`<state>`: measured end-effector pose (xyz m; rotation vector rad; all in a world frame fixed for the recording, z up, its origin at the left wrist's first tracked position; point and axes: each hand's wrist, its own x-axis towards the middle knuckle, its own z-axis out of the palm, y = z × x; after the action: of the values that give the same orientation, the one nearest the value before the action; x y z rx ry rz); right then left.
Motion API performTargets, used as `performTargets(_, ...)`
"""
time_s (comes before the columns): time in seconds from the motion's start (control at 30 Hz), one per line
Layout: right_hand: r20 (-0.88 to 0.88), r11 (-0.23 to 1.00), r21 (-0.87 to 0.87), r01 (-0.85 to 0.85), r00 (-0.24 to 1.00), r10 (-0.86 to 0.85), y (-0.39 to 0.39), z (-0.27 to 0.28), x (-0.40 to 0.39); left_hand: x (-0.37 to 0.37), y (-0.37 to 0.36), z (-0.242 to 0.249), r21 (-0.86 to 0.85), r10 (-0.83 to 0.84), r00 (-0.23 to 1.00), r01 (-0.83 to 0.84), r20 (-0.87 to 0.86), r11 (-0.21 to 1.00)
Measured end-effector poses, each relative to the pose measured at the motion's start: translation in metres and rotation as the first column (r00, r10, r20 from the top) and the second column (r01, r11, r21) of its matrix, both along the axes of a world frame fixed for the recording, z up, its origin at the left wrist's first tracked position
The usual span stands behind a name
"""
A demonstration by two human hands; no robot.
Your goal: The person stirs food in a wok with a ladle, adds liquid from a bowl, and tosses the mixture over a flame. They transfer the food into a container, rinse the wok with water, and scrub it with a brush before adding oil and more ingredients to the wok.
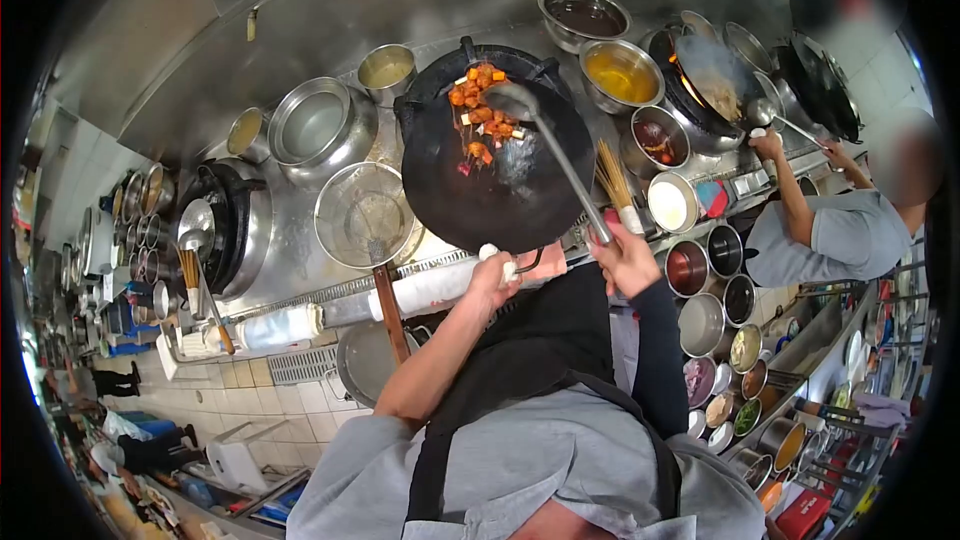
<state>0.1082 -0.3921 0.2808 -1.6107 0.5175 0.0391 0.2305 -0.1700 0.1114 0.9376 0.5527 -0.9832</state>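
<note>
A large dark wok (450, 190) sits over the burner in the middle, with orange-red pieces of food (478, 90) at its far side. My left hand (495, 278) is closed on the wok's near handle, a white cloth between them. In my right hand (627, 258) is the end of a long metal ladle (568, 170), whose bowl rests among the food. A bamboo brush (612, 175) stands just beyond my right hand. To the left of the wok lies a round wire strainer (365, 215) with a wooden handle.
Metal pots (312, 125) stand at the left, and a bowl of yellow liquid (622, 75) at the back right. Several seasoning containers (687, 268) line the right side. A co-worker (830, 235) holds a ladle at a smoking wok with flames. Another wok (215, 230) is at left.
</note>
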Motion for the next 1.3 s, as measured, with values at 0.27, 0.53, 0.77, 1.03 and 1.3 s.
performTargets(0.27, -0.101, 0.94, 0.205, 0.274, 0.961, -0.258, 0.02, -0.027, -0.015, 0.085, 0.015, 0.051, -0.081, 0.067, 0.997, -0.064, 0.033, 0.995)
performTargets(0.53, -0.159, 0.628, 0.709, 0.319, 0.941, -0.299, 0.045, -0.018, 0.001, -0.026, 0.015, -0.012, 0.212, -0.09, 0.924, 0.01, 0.372, 0.977)
performTargets(0.77, -0.282, -0.18, 0.951, 0.251, 0.943, -0.176, 0.049, 0.005, -0.032, -0.035, 0.062, 0.058, -0.073, -0.03, 0.999, 0.033, 0.045, 0.997)
performTargets(1.03, -0.243, -0.012, 0.968, 0.25, 0.93, -0.275, 0.101, 0.03, -0.195, -0.094, 0.112, 0.076, -0.001, -0.113, 0.98, 0.114, 0.163, 0.993)
performTargets(1.3, -0.168, 0.287, 0.884, 0.37, 0.823, -0.543, 0.193, -0.009, -0.367, -0.173, 0.154, 0.106, 0.166, -0.446, 0.821, 0.414, 0.356, 0.895)
